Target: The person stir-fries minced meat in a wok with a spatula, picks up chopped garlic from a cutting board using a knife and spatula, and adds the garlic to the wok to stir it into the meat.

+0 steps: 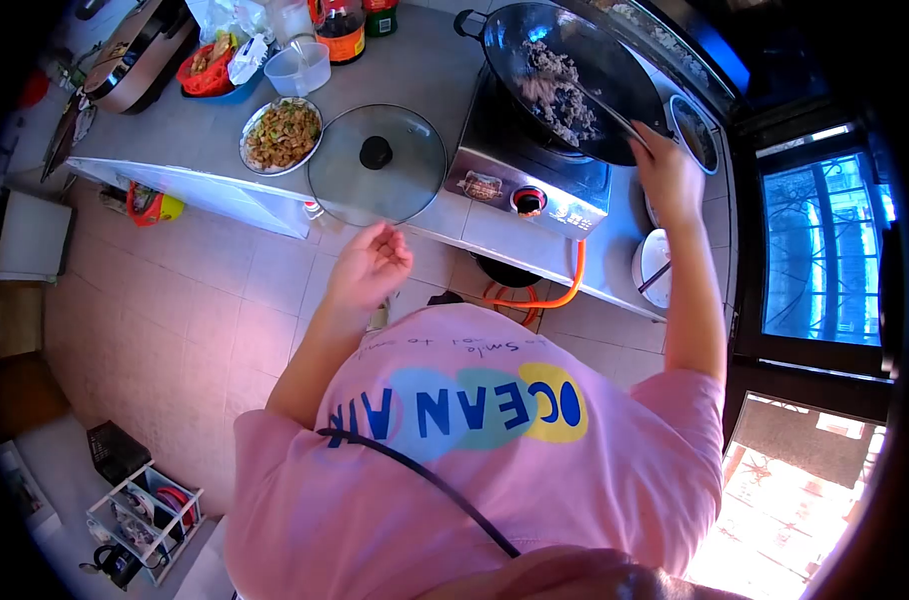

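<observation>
My right hand (668,172) is closed around the handle of a cooking spatula (613,112), which reaches into a black wok (630,95). Crumbled, browned minced meat (560,85) lies in the wok; the spatula's far end is blurred among it. Under the wok is a silver gas stove (535,180) with a knob at its front. My left hand (375,262) hangs in front of the counter edge, fingers loosely curled in, holding nothing. Nearest to it, a glass lid (415,165) with a black knob rests on the counter, partly over the edge.
Left of the lid stands a plate of diced, cooked food (283,136). Behind it are a clear plastic tub (297,70), a red basket (207,70) and a sauce bottle (342,35). White bowl (655,268) stands right of the stove. An orange gas hose (575,285) hangs below.
</observation>
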`<state>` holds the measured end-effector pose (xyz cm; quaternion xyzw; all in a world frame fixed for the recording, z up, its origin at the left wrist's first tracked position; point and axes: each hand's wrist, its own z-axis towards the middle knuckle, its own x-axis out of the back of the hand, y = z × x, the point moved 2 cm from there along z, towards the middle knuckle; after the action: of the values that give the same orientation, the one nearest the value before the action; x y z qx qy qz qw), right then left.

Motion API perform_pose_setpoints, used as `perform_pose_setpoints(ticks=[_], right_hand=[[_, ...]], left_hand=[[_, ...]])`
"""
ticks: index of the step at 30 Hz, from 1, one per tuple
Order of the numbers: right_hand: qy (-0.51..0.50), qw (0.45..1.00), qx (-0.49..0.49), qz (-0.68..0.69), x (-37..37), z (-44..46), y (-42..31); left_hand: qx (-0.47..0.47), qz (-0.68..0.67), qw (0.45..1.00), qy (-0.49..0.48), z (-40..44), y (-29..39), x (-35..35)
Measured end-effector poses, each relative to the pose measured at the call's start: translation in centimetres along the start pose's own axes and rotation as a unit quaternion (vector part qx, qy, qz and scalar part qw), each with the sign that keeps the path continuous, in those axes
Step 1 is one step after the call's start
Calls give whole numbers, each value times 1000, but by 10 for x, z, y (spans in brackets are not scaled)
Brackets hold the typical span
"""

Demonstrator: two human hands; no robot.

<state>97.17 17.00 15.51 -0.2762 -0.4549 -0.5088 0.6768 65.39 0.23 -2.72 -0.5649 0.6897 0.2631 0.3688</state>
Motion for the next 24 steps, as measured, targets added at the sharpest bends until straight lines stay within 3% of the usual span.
perform_pose_setpoints(ticks=[3, 5, 7, 9, 11, 15, 17, 19, 21, 24], right_hand=[[13, 999, 47, -13, 61, -35, 3], [-54, 998, 16, -6, 76, -45, 10], [-75, 993, -1, -88, 65, -38, -5], [-66, 991, -34, -107, 36, -19, -8], [-15, 997, -25, -68, 29, -9, 5], [-59, 993, -50, 87, 108, -36, 16], [-83, 983, -71, 146, 114, -48, 22], [-120, 988, -91, 24, 88, -39, 8], [-77, 994, -53, -59, 49, -21, -8], [-41, 996, -42, -66, 31, -10, 12]], left_hand=[[-36, 26, 998, 41, 0, 13, 15], [-37, 33, 998, 47, 1, 15, 15], [-34, 47, 997, 53, 4, 12, 11], [2, 58, 998, -10, 10, 3, 2], [6, 50, 999, 2, 3, -8, -13], [-9, 57, 998, 3, 4, -7, -11], [-10, 58, 998, 32, 12, -6, 1], [-10, 61, 996, 61, 13, -9, 5], [24, 67, 997, 7, 8, -16, -7], [11, 66, 998, 13, 9, -17, -19]])
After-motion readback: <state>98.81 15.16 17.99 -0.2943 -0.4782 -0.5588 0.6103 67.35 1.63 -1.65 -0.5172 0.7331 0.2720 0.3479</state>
